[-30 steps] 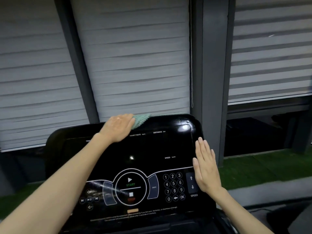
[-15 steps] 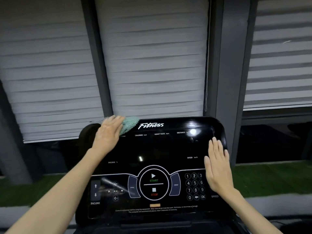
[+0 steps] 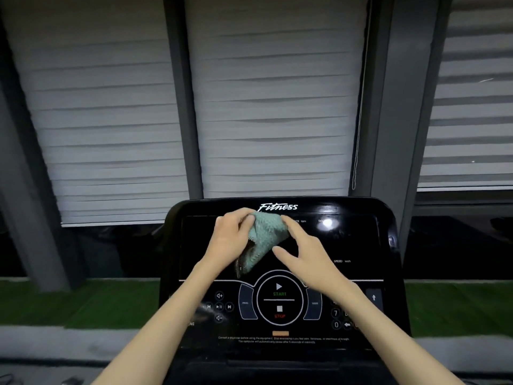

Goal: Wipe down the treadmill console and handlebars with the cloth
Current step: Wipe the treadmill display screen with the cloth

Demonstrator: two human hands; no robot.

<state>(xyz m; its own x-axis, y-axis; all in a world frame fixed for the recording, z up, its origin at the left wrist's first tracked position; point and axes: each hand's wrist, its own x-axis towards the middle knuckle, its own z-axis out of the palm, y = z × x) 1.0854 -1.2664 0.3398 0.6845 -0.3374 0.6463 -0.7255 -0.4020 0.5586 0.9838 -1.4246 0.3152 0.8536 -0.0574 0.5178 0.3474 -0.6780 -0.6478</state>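
Observation:
The black glossy treadmill console fills the lower middle of the view, with a "Fitness" logo on top and START/STOP controls below. A bunched teal cloth hangs in front of its dark screen. My left hand grips the cloth's upper left part with curled fingers. My right hand comes in from the right, its index finger on the cloth's upper right edge and its thumb spread below the cloth. No handlebars are in view.
Closed grey window blinds and dark frame posts stand right behind the console. Green turf and a grey floor strip lie on both sides, low down. A blind cord hangs behind the console's right side.
My left hand has brought the cloth from the console's top left edge down to the screen's middle and bunched it. My right hand left the console's right side and reached the cloth.

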